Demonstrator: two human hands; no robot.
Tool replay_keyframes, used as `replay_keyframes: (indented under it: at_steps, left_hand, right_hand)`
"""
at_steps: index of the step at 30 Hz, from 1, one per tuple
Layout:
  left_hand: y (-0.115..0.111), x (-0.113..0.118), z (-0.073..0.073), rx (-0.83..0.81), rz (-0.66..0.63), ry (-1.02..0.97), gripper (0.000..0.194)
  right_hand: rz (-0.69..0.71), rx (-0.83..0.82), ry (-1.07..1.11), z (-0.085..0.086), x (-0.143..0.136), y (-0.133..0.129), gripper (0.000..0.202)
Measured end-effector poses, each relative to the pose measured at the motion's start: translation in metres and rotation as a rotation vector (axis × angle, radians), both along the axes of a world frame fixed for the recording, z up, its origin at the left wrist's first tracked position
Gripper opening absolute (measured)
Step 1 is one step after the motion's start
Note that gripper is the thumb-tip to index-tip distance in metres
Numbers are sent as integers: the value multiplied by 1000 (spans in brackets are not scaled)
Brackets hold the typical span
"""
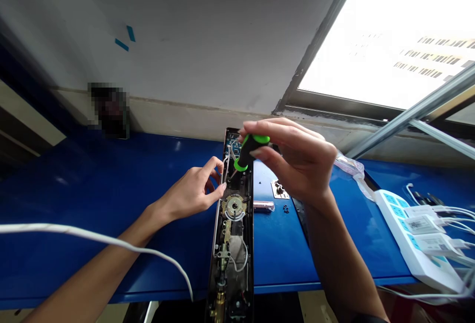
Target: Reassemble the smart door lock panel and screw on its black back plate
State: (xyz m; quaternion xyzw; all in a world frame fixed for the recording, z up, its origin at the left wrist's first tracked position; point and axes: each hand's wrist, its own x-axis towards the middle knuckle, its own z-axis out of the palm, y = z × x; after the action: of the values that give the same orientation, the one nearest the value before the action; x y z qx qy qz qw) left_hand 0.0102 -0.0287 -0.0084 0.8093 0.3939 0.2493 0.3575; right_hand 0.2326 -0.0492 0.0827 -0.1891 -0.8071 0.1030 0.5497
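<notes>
A long black housing lies lengthwise from the blue table over its front edge, showing a round metal part, brass-coloured fittings, wires and a blue circuit board at its far end. My right hand grips a black and green screwdriver above the housing, its shaft slanting down to the left into the upper part. At the housing's left edge is my left hand, thumb and forefinger apart near the screwdriver's tip; nothing shows between them.
Right of the housing lie a square metal plate, small black parts and a wrapped cylinder. A white power strip with plugs stands far right. A white cable crosses over my left forearm.
</notes>
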Motion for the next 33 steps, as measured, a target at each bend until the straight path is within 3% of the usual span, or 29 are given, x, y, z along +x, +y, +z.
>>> replay_keyframes:
  at_steps: [4,8,10,13,15,19,24,30,33]
  left_hand:
    - [0,1,0,10,0,-5,24]
    - [-1,2,2,5,-13,-9,21]
    - [-1,2,1,13,-13,-15,21]
    - [0,2,0,31,0,-14,23]
    - [0,2,0,33,-3,-11,22]
    - [-1,2,1,18,-11,-19,20]
    - [-1,2,0,-17,9,-62,21]
    - [-1,3,1,-37,7,-86,19]
    - [-1,4,2,-24,16,-94,19]
  right_hand:
    - [-119,73,-25,0,1,1,31]
    - [-1,-79,-65,-1,1,1,42]
    - [21,-51,-26,-2,1,2,40]
    - [-79,74,0,-1,2,3,35]
    - [-115,72,-36,0,2,2,31]
    - [-10,-40,-80,1,1,-1,41]
    - [-99,117,-21,-1,0,2,34]
    - [50,-72,-98,0,-2,-1,44]
    - [5,54,-46,0,-2,1,38]
